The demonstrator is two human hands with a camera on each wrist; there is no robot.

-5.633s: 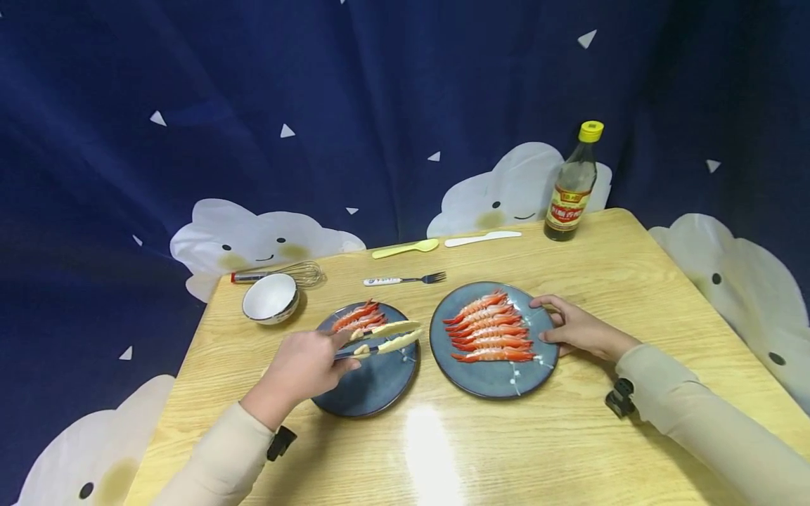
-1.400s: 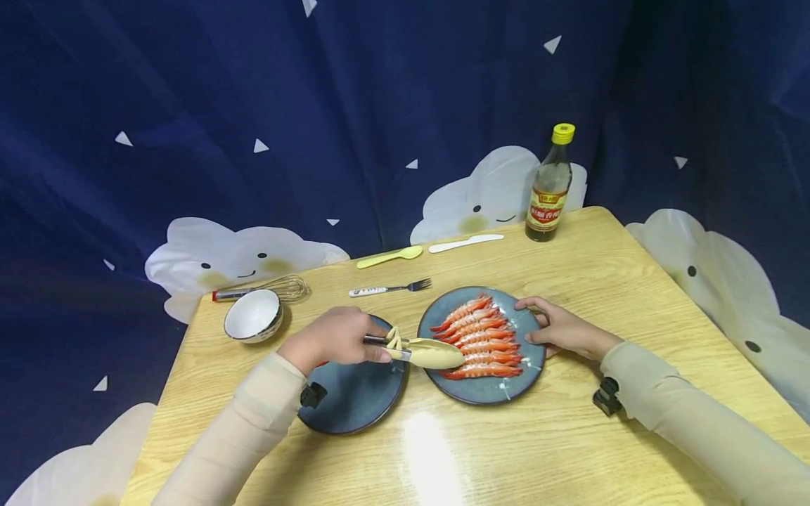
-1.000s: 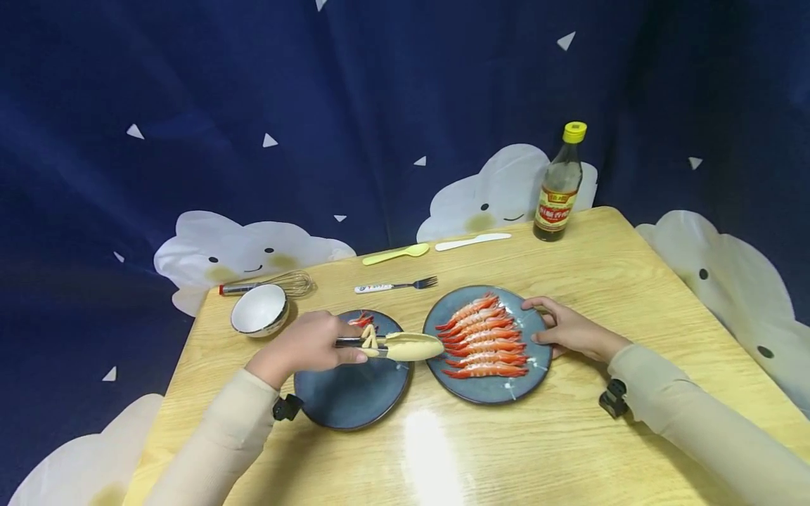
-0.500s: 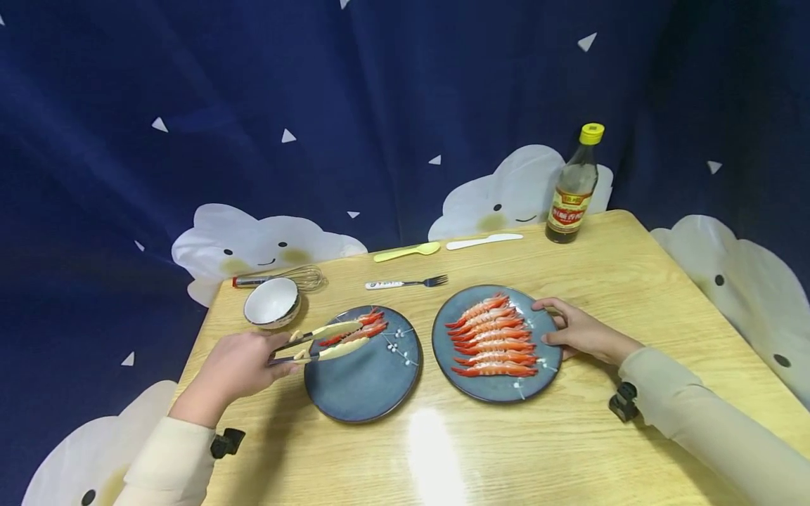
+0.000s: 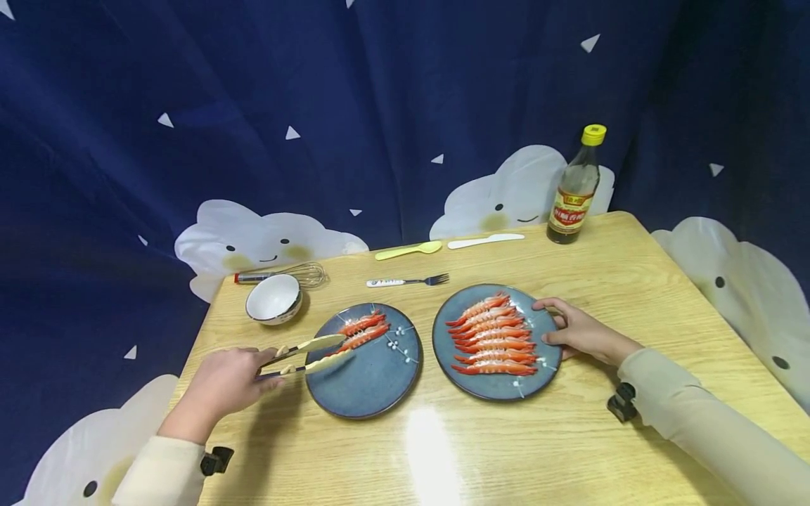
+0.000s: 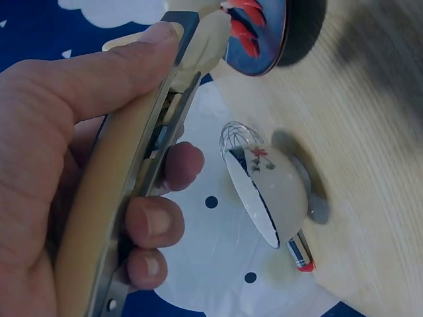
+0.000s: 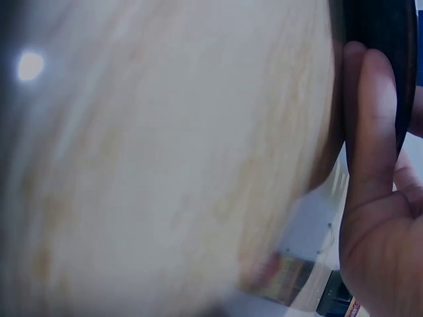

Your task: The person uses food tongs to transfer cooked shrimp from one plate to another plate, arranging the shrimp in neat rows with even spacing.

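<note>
My left hand grips tongs with cream tips. The tips stand apart with nothing between them, over the left rim of a dark blue plate. Two red-and-white shrimp lie toward the back of that plate. In the left wrist view, thumb and fingers wrap round the tongs' handle. To the right, a matching plate bears several shrimp laid in a row. My right hand pinches its right rim, the thumb showing against the plate's edge in the right wrist view.
Behind the left plate stand a white bowl and a whisk. A fork, a yellow spoon and a white knife lie along the back. A yellow-capped bottle stands at the back right.
The tongs went over to the right plate, then back left with the tips spreading apart. The right plate's row of shrimp is longer at its near end. My right hand has stayed on the rim.
</note>
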